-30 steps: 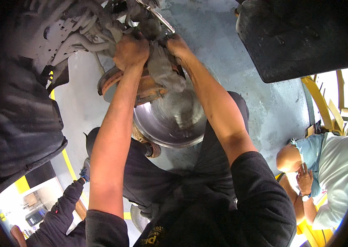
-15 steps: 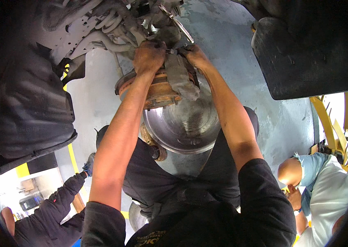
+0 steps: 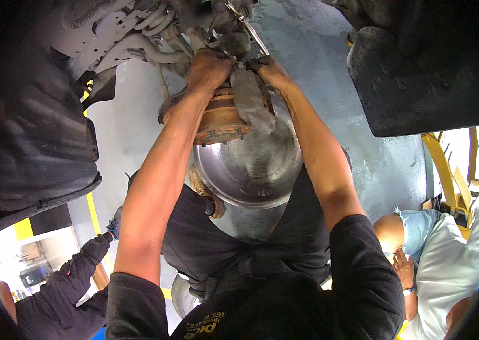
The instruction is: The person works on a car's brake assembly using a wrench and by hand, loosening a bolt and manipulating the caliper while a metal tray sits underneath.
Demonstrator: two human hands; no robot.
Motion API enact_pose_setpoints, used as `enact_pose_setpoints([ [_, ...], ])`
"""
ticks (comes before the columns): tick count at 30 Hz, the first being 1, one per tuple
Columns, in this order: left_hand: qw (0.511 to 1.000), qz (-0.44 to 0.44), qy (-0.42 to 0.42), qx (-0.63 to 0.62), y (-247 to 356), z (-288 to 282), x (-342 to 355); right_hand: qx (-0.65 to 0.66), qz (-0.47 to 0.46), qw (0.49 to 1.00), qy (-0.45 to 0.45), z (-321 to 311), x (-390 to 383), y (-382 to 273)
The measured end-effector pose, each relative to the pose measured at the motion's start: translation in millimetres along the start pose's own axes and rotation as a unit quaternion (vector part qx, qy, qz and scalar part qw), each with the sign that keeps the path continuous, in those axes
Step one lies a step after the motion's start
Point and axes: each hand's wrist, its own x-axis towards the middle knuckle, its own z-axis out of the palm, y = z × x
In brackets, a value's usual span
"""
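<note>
A rusty brake rotor and hub (image 3: 221, 122) sits in front of me, with a grey brake caliper (image 3: 252, 102) over its right side. My left hand (image 3: 210, 71) is closed at the caliper's upper left, its fingers curled around something that the hand hides. My right hand (image 3: 270, 73) is at the caliper's upper right, fingers bent in against its end; their tips are out of sight. A long silver wrench-like tool (image 3: 249, 29) slants down from the suspension parts, its lower end close to my right knuckles. Whether that hand touches it, I cannot tell.
Suspension arms and a coil spring (image 3: 152, 22) hang above left. Dark fender liners (image 3: 35, 141) and a black flap (image 3: 415, 85) flank the work. A round shiny metal dish (image 3: 251, 170) lies below the rotor. Co-workers (image 3: 64, 294) are at both sides, near a yellow stand (image 3: 449, 170).
My left hand has shifted slightly up and right, closer to the caliper's top. The right hand stays at the caliper's upper right. The view has moved slightly.
</note>
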Motion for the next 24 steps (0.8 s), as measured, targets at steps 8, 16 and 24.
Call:
enact_pose_setpoints([
  [8, 0.998, -0.027, 0.000, -0.059, -2, 9, 6, 0.060, 0.139, 0.987, -0.060, -19, -1, 31],
  [16, 0.994, 0.035, 0.009, 0.107, -16, 14, 21, -0.347, -0.180, 0.863, 0.318, -30, 9, 1],
  [24, 0.981, -0.037, 0.075, 0.178, 25, 7, -23, -0.117, -0.155, 0.963, 0.188, -41, -20, -57],
])
